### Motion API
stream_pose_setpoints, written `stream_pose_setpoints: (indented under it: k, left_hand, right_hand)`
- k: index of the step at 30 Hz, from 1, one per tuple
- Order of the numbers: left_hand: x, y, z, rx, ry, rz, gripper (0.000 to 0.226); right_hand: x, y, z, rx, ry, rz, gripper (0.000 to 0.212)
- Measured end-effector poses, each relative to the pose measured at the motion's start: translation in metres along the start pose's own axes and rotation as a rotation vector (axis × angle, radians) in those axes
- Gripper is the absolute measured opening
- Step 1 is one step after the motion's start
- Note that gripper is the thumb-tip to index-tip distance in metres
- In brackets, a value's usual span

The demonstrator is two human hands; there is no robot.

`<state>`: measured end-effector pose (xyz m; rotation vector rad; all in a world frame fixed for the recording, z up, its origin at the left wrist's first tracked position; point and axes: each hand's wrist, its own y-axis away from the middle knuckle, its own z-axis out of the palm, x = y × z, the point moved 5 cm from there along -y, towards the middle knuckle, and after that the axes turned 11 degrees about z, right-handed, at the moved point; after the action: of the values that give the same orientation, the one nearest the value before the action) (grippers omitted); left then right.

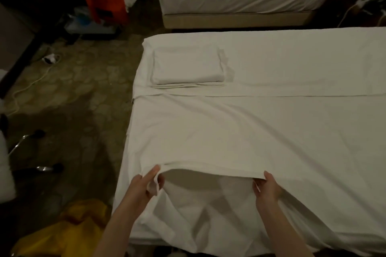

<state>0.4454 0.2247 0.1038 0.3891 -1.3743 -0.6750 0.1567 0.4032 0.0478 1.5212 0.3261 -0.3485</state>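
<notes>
- A yellow cloth [69,229] lies crumpled on the floor at the near left, just beside the bed [302,62].
- The left hand [146,184] pinches the near hem of the white sheet [229,131], fingers clamped on a bunched bit of it.
- The sheet lies spread over the bed's near half, with its hem raised between the hands.
- The right hand [268,189] grips the same hem, fingers curled under.
- This looks like the start of a fold. The next move calls for both hands to carry the hem evenly toward the far side, keeping it taut.
</notes>
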Motion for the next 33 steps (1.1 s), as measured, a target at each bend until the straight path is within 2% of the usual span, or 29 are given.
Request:
stream_pose_setpoints:
  k: [2,5,6,10,13,14,17,19,22,26,31,33]
  left_hand:
    - [0.003,-0.022,-0.006,0.054,-0.041,0.003,0.03]
    - [0.007,-0.052,-0.006,0.075,-0.204,-0.009,0.073]
    - [0.011,-0.061,-0.004,0.079,-0.255,0.0,0.076]
    - [0.023,-0.086,0.005,0.076,-0.382,-0.007,0.063]
    - [0.035,-0.098,0.013,0.096,-0.373,0.011,0.048]
    - [0.035,-0.104,0.011,0.087,-0.379,0.004,0.049]
    - [0.043,-0.116,0.01,0.032,-0.373,0.031,0.031]
    - [0.043,-0.125,0.004,0.036,-0.426,0.013,0.039]
    - [0.039,-0.137,-0.002,0.087,-0.42,0.01,0.033]
    - [0.032,-0.146,0.017,0.123,-0.254,-0.014,0.045]
    - [0.031,-0.163,0.047,0.124,-0.154,-0.005,0.065]
    - [0.033,-0.17,0.052,0.148,-0.138,0.016,0.064]
  right_hand:
    - [-0.002,-0.001,0.013,0.023,0.016,-0.026,0.02]
    - [-0.004,-0.006,0.022,0.033,0.063,-0.026,0.018]
    - [-0.003,-0.007,0.023,0.033,0.089,-0.011,0.017]
    - [0.009,-0.018,0.02,0.046,0.172,0.082,0.013]
    - [0.02,-0.027,0.018,0.082,0.147,0.16,0.015]
    - [0.022,-0.031,0.015,0.098,0.131,0.182,0.015]
    - [0.024,-0.046,0.006,0.137,0.126,0.237,0.015]
    - [0.023,-0.054,0.009,0.15,0.138,0.239,0.016]
    - [0.009,-0.06,0.026,0.185,0.054,0.141,0.022]
    - [-0.017,-0.054,0.038,0.181,-0.134,0.016,0.022]
    - [-0.059,-0.044,0.041,0.202,-0.066,-0.112,0.019]
    - [-0.083,-0.039,0.059,0.156,0.029,-0.182,0.021]
